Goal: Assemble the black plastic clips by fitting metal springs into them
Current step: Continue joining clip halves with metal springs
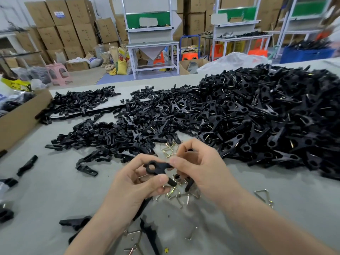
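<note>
- A grey table top (55, 190) fills the view from 9 o'clock round to 3 o'clock.
- A big heap of assembled black plastic clips with glints of metal wire in them (266, 116) lies on the table from 1 to 3 o'clock.
- A lower spread of loose black plastic clip halves (110, 133) covers the table from 10 to 12 o'clock. Some of them lie on a flat pale tray (103, 109) at 11 o'clock.
- An open brown cardboard box (20, 118) sits at 9 o'clock. It holds something dark, too blurred to name.
- A blue plastic crate (305, 54) stands far off at 2 o'clock, piled above its rim with black parts.
- The right hand (202, 168), at 5 o'clock, pinches the right end of a single black plastic clip with a ring-shaped end (161, 165) between thumb and forefinger, its other fingers curled.
- The left hand (136, 184), at 6 o'clock, grips the same clip, thumb and fingers curled round its lower part. The clip is held above the table, between the two hands.
- Small brass-coloured triangular wire springs (174, 193) lie scattered on the table just below the hands, at 6 o'clock.
</note>
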Motion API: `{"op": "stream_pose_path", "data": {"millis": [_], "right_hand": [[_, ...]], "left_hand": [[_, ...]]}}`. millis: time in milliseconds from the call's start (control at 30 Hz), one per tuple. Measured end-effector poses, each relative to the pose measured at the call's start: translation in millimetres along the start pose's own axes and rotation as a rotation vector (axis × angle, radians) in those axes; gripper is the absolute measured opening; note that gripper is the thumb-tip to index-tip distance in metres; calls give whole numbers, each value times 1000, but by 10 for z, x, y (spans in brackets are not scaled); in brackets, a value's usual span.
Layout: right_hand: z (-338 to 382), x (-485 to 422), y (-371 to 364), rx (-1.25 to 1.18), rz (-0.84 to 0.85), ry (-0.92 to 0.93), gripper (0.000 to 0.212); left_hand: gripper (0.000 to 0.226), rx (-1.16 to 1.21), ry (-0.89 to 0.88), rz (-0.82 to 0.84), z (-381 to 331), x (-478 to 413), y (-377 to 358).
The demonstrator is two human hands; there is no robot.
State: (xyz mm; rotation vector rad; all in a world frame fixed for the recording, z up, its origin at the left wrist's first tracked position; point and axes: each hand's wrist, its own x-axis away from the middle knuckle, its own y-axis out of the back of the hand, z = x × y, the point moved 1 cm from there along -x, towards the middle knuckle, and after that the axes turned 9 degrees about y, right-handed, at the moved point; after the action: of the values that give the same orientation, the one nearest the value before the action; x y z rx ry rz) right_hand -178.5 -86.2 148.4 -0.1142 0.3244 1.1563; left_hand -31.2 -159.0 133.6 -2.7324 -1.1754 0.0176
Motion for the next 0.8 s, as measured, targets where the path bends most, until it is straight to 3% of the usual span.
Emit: {"op": "stream_pose_path", "data": {"millis": [133, 333, 500, 800], "right_hand": [[155, -100, 369, 444, -8, 37, 13], [218, 105, 1150, 1062, 308, -250, 16], [206, 338, 1320, 1130, 461, -326, 19], [204, 370, 1227, 1121, 472, -412, 16]], "left_hand": [[20, 8, -4, -80, 14, -12, 17], [14, 111, -60, -117, 20, -62, 25], [11, 122, -46, -67, 44, -62, 36], [18, 99, -5, -71, 76, -54, 29]]}}
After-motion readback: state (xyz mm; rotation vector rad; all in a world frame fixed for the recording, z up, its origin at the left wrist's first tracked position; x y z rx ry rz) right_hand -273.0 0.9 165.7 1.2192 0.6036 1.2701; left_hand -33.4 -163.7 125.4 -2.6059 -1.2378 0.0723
